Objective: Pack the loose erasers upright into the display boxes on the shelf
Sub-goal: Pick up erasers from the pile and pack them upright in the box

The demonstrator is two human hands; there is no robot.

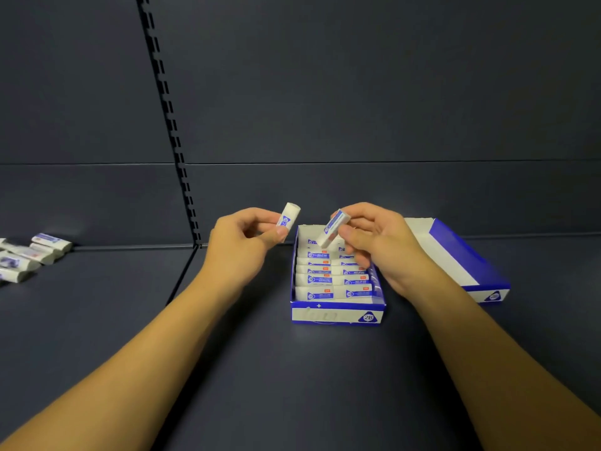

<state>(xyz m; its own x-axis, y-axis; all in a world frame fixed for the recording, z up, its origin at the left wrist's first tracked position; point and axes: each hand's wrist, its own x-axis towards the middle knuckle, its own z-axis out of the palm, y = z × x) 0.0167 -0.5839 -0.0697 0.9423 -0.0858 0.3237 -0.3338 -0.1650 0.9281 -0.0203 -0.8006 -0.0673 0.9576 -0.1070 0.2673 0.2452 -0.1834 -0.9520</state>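
I see my right hand (374,242) pinching an eraser (335,227) between thumb and fingertips, tilted over the back row of the near display box (336,315). To seat it well, I would turn it upright and slide it straight down into the gap by the back wall. My left hand (242,239) pinches a second eraser (287,218) just left of the box. More loose erasers (29,255) lie on the shelf (292,385) far left; another display box (468,265) sits behind my right hand.
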